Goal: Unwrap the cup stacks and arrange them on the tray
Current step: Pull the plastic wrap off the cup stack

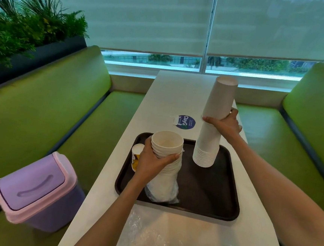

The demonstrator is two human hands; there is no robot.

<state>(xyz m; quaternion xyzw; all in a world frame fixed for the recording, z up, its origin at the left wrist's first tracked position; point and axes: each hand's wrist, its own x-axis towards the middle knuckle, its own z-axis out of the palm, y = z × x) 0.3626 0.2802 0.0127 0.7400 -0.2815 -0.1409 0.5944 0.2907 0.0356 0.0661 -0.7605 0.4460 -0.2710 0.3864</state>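
Note:
A dark brown tray [219, 202] lies on the white table. My right hand [225, 123] grips a tall upside-down stack of white paper cups [214, 115] around its middle; the stack's rims stand on the tray's far right part. My left hand [152, 161] grips a second cup stack [165, 162], mouth up, near its top. Clear plastic wrap [160, 194] is bunched around that stack's lower part on the tray. A small white cup with yellow print [136, 156] stands on the tray just left of my left hand, partly hidden by it.
A loose sheet of clear plastic [166, 239] lies on the table near me. A round blue sticker [185, 122] sits beyond the tray. A purple swing-lid bin [38, 188] stands on the left green bench. Green benches flank the table; a window is behind.

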